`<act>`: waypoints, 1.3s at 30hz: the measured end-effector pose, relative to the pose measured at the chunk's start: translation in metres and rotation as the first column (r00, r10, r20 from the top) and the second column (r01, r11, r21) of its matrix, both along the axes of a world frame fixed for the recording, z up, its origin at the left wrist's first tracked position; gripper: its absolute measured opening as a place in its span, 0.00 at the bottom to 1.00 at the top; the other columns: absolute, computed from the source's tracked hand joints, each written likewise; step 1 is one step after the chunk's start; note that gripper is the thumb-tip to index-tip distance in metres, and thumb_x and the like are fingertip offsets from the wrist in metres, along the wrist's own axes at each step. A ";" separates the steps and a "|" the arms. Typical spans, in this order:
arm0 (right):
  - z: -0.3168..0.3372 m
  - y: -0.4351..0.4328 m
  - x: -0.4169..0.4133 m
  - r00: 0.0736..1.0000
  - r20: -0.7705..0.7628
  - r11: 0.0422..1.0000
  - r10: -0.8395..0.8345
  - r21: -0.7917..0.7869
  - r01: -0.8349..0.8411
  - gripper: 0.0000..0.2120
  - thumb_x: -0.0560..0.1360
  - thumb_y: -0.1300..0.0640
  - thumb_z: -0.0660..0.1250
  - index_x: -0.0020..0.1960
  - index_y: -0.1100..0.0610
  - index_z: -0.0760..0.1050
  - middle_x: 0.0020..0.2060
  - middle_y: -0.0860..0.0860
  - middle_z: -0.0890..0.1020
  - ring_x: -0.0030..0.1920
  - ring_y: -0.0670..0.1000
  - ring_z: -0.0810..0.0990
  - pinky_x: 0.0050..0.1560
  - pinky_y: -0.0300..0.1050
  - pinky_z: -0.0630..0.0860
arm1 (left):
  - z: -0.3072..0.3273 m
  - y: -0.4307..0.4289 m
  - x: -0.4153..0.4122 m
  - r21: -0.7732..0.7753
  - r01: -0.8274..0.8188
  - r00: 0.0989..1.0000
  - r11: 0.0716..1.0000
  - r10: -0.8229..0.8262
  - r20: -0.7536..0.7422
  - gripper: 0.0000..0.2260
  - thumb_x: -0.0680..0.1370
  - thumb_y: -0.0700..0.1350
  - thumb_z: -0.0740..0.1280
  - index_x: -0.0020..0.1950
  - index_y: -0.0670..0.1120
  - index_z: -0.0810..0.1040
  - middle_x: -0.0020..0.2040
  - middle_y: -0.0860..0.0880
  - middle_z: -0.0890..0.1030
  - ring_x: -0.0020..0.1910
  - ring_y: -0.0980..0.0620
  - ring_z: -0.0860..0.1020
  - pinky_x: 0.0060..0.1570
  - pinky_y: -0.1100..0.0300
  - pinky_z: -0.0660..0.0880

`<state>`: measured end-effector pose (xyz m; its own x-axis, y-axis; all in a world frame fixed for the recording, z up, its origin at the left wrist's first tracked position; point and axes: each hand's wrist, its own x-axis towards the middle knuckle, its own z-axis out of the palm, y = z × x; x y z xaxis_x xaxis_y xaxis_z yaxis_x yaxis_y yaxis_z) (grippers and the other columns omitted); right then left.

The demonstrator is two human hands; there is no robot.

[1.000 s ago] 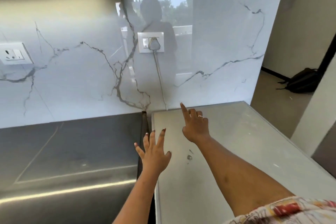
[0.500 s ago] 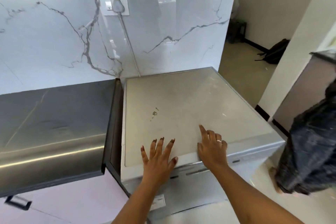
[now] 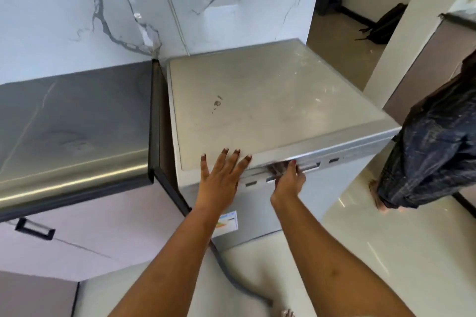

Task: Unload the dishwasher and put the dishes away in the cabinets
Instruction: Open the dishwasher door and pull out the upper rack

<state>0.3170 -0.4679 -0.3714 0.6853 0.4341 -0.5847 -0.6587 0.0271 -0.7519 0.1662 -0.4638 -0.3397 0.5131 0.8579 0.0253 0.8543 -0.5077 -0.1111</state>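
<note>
Item 1. Dishwasher [image 3: 257,100]: silver, standing on the floor [image 3: 386,252] at the middle of my view, door closed. There is a small dark stain [image 3: 217,103] on its top and a paper sticker [image 3: 228,222] on the door front at 6 o'clock.

Item 2. My left hand [image 3: 220,183]: laid flat on the front edge of the dishwasher's top, fingers [image 3: 235,159] straight and spread, grasping nothing.

Item 3. My right hand [image 3: 288,183]: just beside the left, at its 3 o'clock. The fingers are curled up into the door handle [image 3: 309,166], the recess along the top of the door, and grip it. The thumb [image 3: 292,165] rests on the strip above. The fingertips are hidden inside the recess.

Item 4. Tabletop [image 3: 72,121]: grey, at 9 o'clock of the dishwasher, a narrow gap between the two.

Item 5. Cabinet door [image 3: 103,226]: pale, under the tabletop, with a black pull [image 3: 34,228] at 8 o'clock.

Item 6. Marble wall [image 3: 77,8]: white with grey veins, at 12 o'clock.

Item 7. Grey hose [image 3: 231,275]: on the floor at 6 o'clock.

Item 8. Another person's leg [image 3: 432,152]: dark jeans, at 3 o'clock, near the dishwasher's right corner.

Item 9. Black backpack [image 3: 386,23]: on the floor at 1 o'clock, well apart.
</note>
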 end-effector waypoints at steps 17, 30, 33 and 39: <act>-0.006 -0.009 0.008 0.961 -0.198 0.954 0.191 0.268 -0.134 0.20 0.78 0.45 0.61 0.61 0.60 0.71 0.40 0.52 0.76 0.40 0.50 0.75 0.56 0.48 0.76 | -0.006 0.004 0.005 0.042 0.000 0.999 0.999 -0.002 0.047 0.27 0.81 0.54 0.52 0.75 0.62 0.41 0.78 0.54 0.47 0.77 0.46 0.43 0.66 0.30 0.40; -0.014 -0.016 0.021 0.931 -0.115 0.919 0.346 0.240 -0.312 0.25 0.77 0.42 0.60 0.63 0.61 0.70 0.40 0.52 0.72 0.38 0.48 0.71 0.49 0.44 0.79 | 0.001 -0.001 0.015 -0.153 -0.137 0.987 0.979 0.149 0.067 0.26 0.82 0.56 0.50 0.74 0.65 0.38 0.78 0.54 0.41 0.76 0.43 0.36 0.66 0.29 0.40; -0.017 -0.014 0.022 0.930 -0.102 0.914 0.352 0.249 -0.319 0.26 0.76 0.41 0.60 0.65 0.61 0.70 0.42 0.52 0.73 0.38 0.47 0.70 0.47 0.42 0.79 | 0.003 0.003 0.014 -0.188 -0.135 0.986 0.973 0.150 0.071 0.26 0.82 0.56 0.50 0.74 0.65 0.38 0.78 0.55 0.41 0.76 0.44 0.38 0.67 0.30 0.42; -0.018 -0.015 0.021 0.929 -0.084 0.906 0.361 0.267 -0.328 0.24 0.77 0.41 0.60 0.64 0.57 0.69 0.53 0.54 0.77 0.51 0.51 0.76 0.46 0.41 0.78 | 0.004 0.005 0.013 -0.211 -0.128 0.985 0.969 0.148 0.085 0.25 0.83 0.53 0.49 0.73 0.66 0.38 0.78 0.55 0.41 0.76 0.44 0.39 0.67 0.30 0.44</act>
